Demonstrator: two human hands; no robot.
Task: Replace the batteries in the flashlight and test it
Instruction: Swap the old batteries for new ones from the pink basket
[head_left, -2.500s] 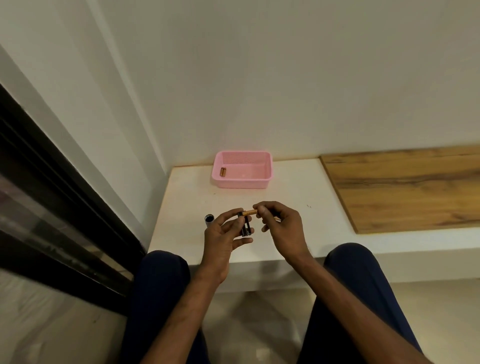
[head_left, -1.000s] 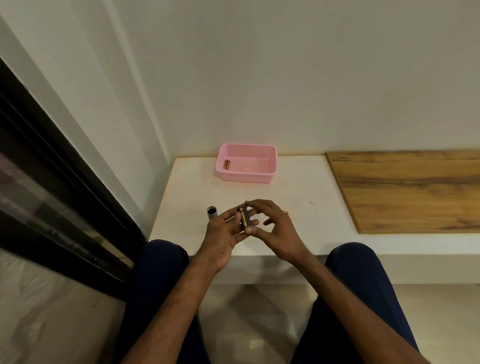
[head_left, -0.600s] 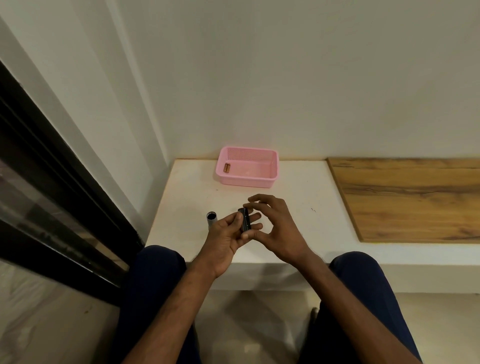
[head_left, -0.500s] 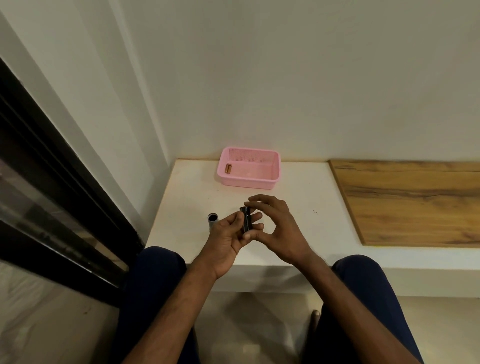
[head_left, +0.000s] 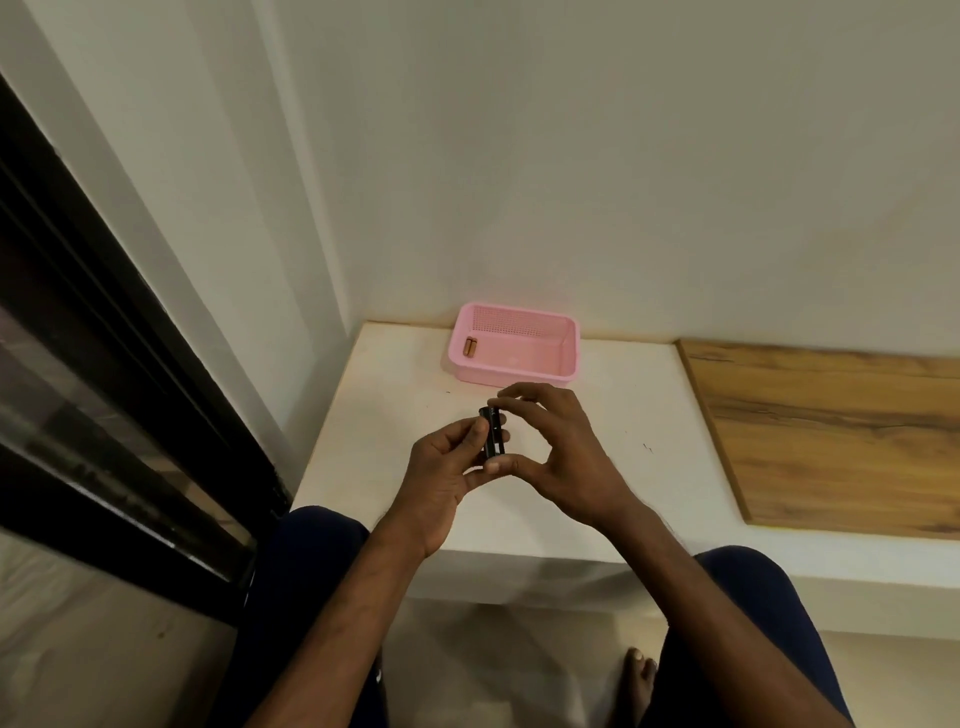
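A small black battery holder (head_left: 492, 434) stands upright between my two hands above the white ledge (head_left: 384, 395). My left hand (head_left: 441, 470) grips it from the left with thumb and fingers. My right hand (head_left: 563, 457) pinches it end to end, forefinger on its top and thumb under its bottom. No battery shows in my fingers. A pink plastic basket (head_left: 524, 373) sits at the back of the ledge by the wall, with two copper-coloured batteries (head_left: 470, 346) lying in its left end. The flashlight tube is hidden from view.
A wooden board (head_left: 831, 431) covers the ledge to the right of my hands. A dark-framed glass door (head_left: 104, 415) runs along the left. My knees in dark trousers (head_left: 311, 561) sit below the ledge's front edge, and a bare foot (head_left: 639, 675) rests on the floor.
The copper battery held in my right hand 2.5 s ago is no longer visible; that hand now pinches the holder's ends. The grey tube left of my left hand has gone out of sight.
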